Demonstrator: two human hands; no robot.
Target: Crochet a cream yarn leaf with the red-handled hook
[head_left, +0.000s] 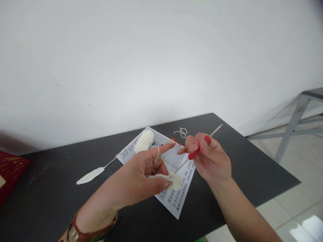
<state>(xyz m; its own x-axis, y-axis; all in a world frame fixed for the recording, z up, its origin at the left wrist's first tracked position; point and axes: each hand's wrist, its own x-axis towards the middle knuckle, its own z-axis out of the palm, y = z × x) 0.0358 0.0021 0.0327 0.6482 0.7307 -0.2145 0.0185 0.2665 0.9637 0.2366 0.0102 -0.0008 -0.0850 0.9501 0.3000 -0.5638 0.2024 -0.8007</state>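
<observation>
Right hand (pixel 205 153) pinching crochet hook (pixel 199 149)

The printed sheet (pixel 174 198) bears Chinese characters, seemingly "百合" at its head.

The dark bench (pixel 227 174) carries a printed sheet (pixel 176 198) with a ball of white yarn (pixel 144 140) on it, a white leaf-shaped piece (pixel 90 175), a loose loop of thread (pixel 182 132), and a red box (pixel 10 171) at its left edge.
</observation>
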